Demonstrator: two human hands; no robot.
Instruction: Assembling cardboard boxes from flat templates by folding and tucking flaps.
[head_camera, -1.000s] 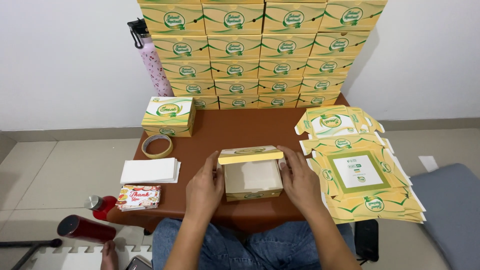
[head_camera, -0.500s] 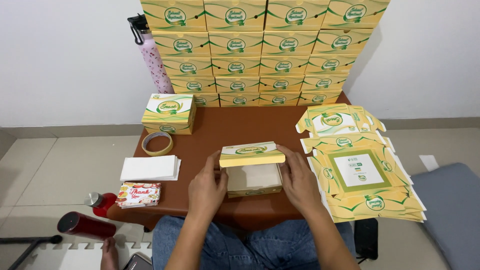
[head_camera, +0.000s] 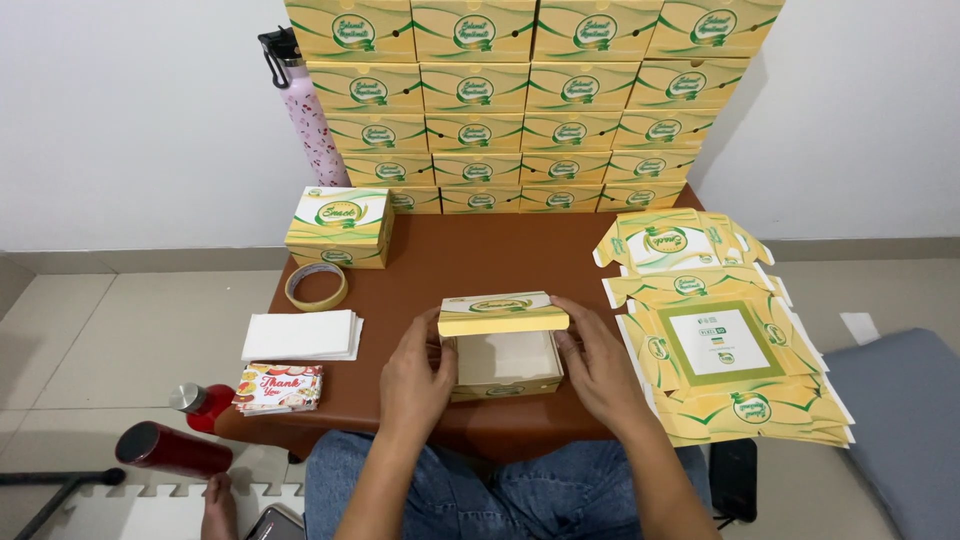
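Small yellow box (head_camera: 503, 352) at the middle of the table's near edge, lid half lowered, pale inside showing under it. Left hand (head_camera: 418, 378) pressed against the box's left side, fingers curled onto the lid's left end. Right hand (head_camera: 600, 362) mirrored on the right side, thumb and fingers gripping the lid's right end. Both hands closed on the box, neither spread wide.

Brown table (head_camera: 470, 255) against a white wall. Along the far edge, a wall of stacked finished boxes (head_camera: 520, 100), several rows high. One closed box (head_camera: 338, 228) alone near the far left corner; a pink bottle (head_camera: 305, 115) upright just behind it, beside the stack. Tape roll (head_camera: 316, 286) flat, toward the left edge, just in front of the closed box. White paper stack (head_camera: 303, 335) at the left edge, nearer. Printed cards (head_camera: 279, 387) at the near left corner. Pile of flat unfolded box blanks (head_camera: 720, 340) overhanging the right edge.

On the floor left of the table: two red cans (head_camera: 172, 449), one lying, one partly hidden under the table edge.
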